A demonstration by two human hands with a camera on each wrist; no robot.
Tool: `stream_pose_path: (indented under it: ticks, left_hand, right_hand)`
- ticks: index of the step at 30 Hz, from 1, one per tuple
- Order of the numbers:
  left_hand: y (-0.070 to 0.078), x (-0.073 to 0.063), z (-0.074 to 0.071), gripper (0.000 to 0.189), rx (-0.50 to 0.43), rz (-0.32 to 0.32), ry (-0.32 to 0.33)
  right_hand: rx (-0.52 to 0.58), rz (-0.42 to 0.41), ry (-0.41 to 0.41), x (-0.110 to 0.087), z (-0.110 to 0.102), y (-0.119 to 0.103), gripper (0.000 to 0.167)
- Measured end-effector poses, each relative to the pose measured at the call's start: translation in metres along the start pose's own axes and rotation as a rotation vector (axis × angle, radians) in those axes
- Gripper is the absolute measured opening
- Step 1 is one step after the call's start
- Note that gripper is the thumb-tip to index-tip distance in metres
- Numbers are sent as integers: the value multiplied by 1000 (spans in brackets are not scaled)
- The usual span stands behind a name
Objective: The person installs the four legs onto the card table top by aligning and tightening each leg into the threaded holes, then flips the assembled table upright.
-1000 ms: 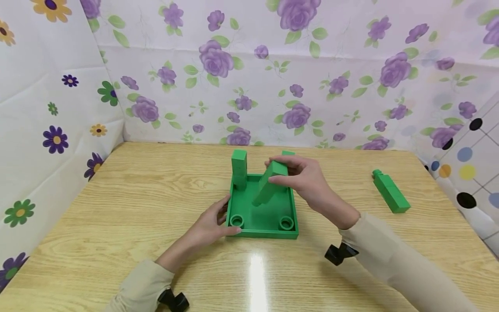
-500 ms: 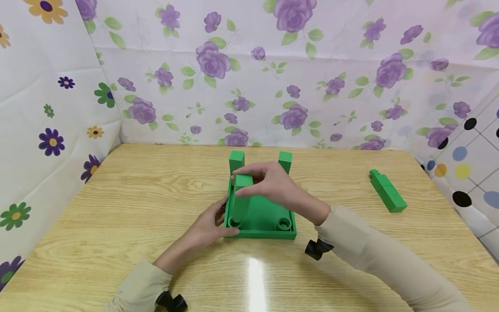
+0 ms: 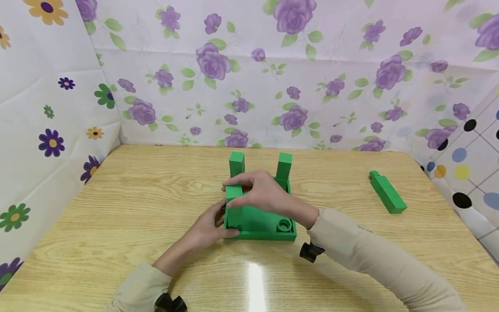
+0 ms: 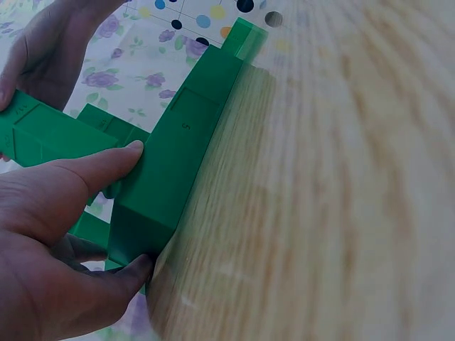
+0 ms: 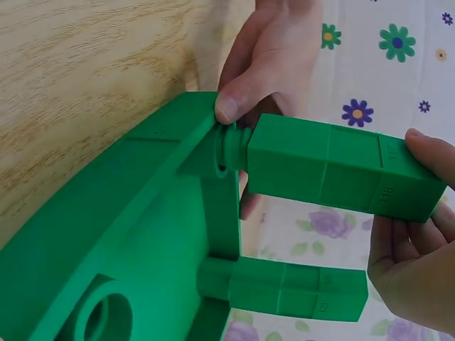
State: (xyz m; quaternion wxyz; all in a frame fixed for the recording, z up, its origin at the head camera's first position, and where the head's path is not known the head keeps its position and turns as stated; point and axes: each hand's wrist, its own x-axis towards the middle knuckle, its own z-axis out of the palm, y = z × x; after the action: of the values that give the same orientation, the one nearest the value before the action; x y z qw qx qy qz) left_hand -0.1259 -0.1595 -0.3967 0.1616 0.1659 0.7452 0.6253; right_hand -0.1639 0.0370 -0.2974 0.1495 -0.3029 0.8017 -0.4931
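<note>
A green square base (image 3: 265, 236) with raised edges and round corner sockets lies on the table. My left hand (image 3: 210, 225) grips its near-left corner, thumb on the rim, fingers along the outer side. With thumb and fingertips, my right hand (image 3: 265, 193) pinches the top of a green square leg (image 5: 320, 167) standing over that corner. In the right wrist view its grooved end (image 5: 234, 147) meets the corner socket, some grooves showing; how deep it sits I cannot tell. Two similar legs, the far-left leg (image 3: 237, 163) and the far-right leg (image 3: 284, 165), stand upright in the back corners.
At the near-right corner of the base is a bare round socket (image 3: 284, 225). Another green leg (image 3: 387, 193) lies on its side on the wooden table (image 3: 163, 182), off to the right. Flowered cloth (image 3: 265, 86) hangs behind the table.
My right hand has brought the tilted leg from above the middle of the base left and nearer, over the near-left socket, and lowered it upright. My left hand keeps its place.
</note>
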Motion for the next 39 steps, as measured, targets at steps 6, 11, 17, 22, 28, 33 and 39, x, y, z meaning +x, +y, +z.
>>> stream_pose_path:
  ticks: [6, 11, 17, 22, 28, 33, 39]
  left_hand:
    - [-1, 1, 0, 88, 1, -3, -3]
    - [0, 1, 0, 90, 8, -12, 15]
    - [0, 1, 0, 91, 12, -12, 22]
    - [1, 0, 0, 90, 4, -16, 20]
    - [1, -1, 0, 91, 27, -24, 40]
    - [0, -1, 1, 86, 49, -5, 47]
    - [-2, -1, 0, 79, 51, 15, 41]
  right_hand:
    - [-62, -11, 3, -1, 4, 4, 39]
    - [-123, -48, -3, -1, 2, 5, 40]
    - [-88, -78, -131, -4, -7, 8, 47]
    - [-61, -68, -188, -6, -13, 11, 52]
    - [-83, -73, -134, -6, -11, 17, 52]
    - [-91, -129, -61, -4, -3, 22, 53]
    - [-107, -158, 17, -4, 7, 20, 47]
